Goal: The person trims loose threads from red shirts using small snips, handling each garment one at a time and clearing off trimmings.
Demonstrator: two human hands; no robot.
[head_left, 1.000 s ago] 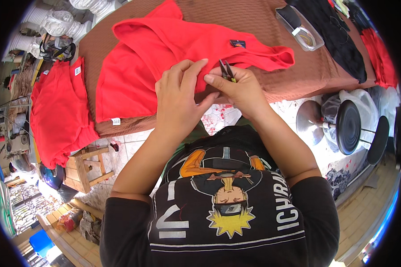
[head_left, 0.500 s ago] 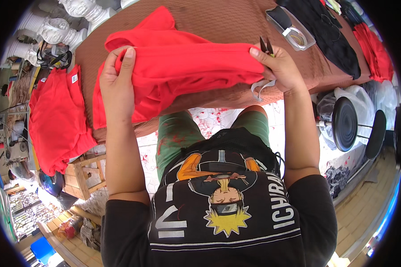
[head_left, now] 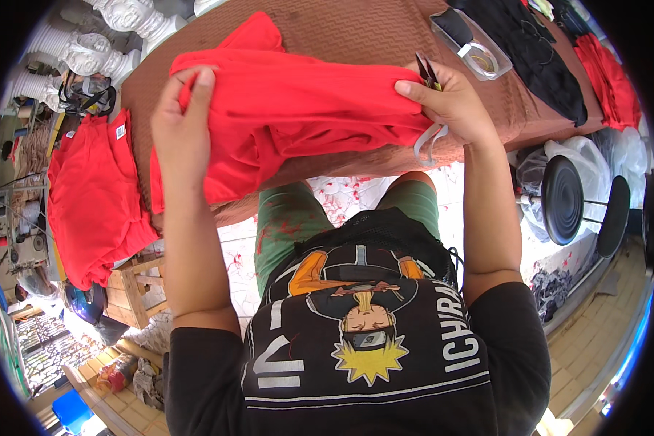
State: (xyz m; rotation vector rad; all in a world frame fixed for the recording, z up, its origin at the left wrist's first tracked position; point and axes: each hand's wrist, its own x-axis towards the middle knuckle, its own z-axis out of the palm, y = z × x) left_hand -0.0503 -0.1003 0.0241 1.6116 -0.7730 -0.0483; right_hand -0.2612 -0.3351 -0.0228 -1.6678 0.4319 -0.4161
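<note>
Both arms reach out over the near table edge, the left hand [head_left: 182, 120] and right hand [head_left: 454, 105] each pinching an end of the soft red garment [head_left: 298, 116]. The right hand's fingers also curl round small dark snips [head_left: 427, 71]. The cloth sags in folds on the brown woven tablecloth [head_left: 356, 29].

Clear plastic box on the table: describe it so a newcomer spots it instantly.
Start at the brown table that fills the top of the head view. Toward its far right part, beyond the right hand, lies the clear plastic box, beside a black garment. It is the only see-through, rigid thing among soft red and black cloth.
</note>
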